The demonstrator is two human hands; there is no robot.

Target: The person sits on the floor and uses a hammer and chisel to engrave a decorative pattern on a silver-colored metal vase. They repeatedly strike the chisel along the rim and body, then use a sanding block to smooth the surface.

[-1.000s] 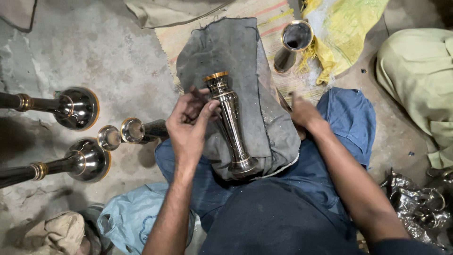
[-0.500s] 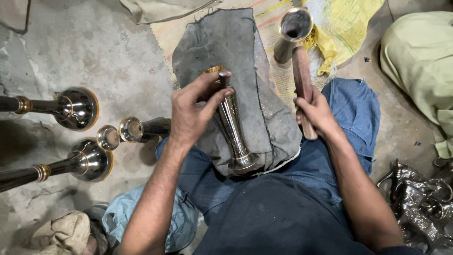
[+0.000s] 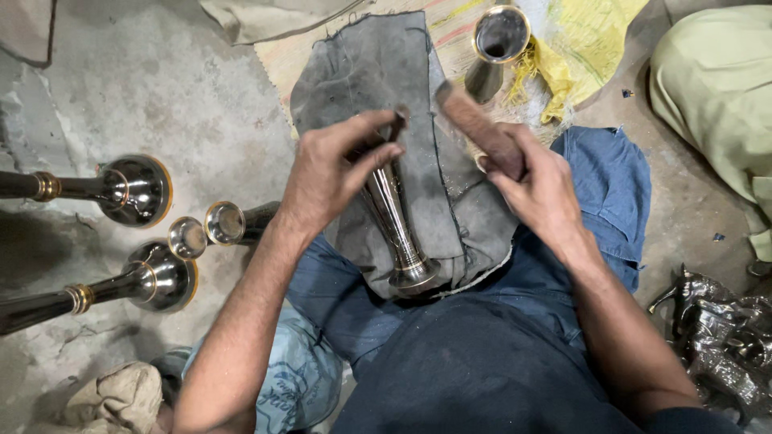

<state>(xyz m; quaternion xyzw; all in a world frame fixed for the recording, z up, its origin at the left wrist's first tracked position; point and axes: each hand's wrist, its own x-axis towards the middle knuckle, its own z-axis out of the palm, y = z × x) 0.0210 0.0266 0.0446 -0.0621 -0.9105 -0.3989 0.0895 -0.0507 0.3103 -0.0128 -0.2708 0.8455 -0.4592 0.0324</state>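
1. Metal vase-shaped piece (image 3: 396, 229): laid on the grey cloth (image 3: 378, 80) over the lap; judged rigid, heavy, polished and slippery; best gripped at the narrow neck.
2. Left hand (image 3: 330, 173): closed around its upper end.
3. Right hand (image 3: 539, 181): clasped on a wooden stick (image 3: 478, 128).

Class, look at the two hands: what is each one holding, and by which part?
The left hand grips the metal vase at its upper end. The right hand holds a brown stick-like tool by its lower end.
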